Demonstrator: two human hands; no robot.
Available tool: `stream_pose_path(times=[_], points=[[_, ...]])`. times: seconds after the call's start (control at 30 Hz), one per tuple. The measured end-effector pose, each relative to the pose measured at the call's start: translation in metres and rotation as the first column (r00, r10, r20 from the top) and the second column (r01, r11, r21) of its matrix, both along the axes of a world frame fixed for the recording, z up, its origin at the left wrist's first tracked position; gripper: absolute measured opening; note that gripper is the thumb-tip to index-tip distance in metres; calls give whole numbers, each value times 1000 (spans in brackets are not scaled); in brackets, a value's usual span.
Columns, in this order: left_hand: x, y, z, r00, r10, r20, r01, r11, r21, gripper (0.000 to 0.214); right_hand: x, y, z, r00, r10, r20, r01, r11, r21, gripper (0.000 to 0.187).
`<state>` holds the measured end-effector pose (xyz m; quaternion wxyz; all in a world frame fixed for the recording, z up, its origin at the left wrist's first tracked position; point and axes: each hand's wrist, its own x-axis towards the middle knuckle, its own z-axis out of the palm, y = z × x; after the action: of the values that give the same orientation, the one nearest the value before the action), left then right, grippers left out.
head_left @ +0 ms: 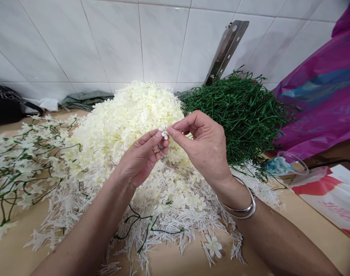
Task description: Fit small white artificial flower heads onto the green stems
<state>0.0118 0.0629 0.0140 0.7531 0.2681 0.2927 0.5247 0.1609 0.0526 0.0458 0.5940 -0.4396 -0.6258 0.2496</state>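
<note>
Between the fingertips of both hands is a small white artificial flower, held over a big heap of loose cream-white flowers. My left hand pinches it from the left with thumb and forefinger; a ring shows on one finger. From the right, the thumb and forefinger of my right hand meet at its petals. A bangle circles the right wrist. Thin white stamen-like sticks are strewn under the hands, and a branched green plastic stem lies on them.
Green stems are piled at the right, before an upright metal bracket. Flowered sprays cover the left side. A clear plastic container, a red-and-white bag and purple plastic sheeting sit farther right. A black bag stands far left.
</note>
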Motion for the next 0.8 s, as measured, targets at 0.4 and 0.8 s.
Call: stream_pose_path(times=[0.4,0.8], points=[[0,2,-5,996,16,83,-16,1000,-12,40,-6,6,-14,983,133,-129,-135,991,-1,15],[-9,3,2,999,-38,-27,41,994,99,35,13,15,-3,954,224,197,-256,954,158,13]])
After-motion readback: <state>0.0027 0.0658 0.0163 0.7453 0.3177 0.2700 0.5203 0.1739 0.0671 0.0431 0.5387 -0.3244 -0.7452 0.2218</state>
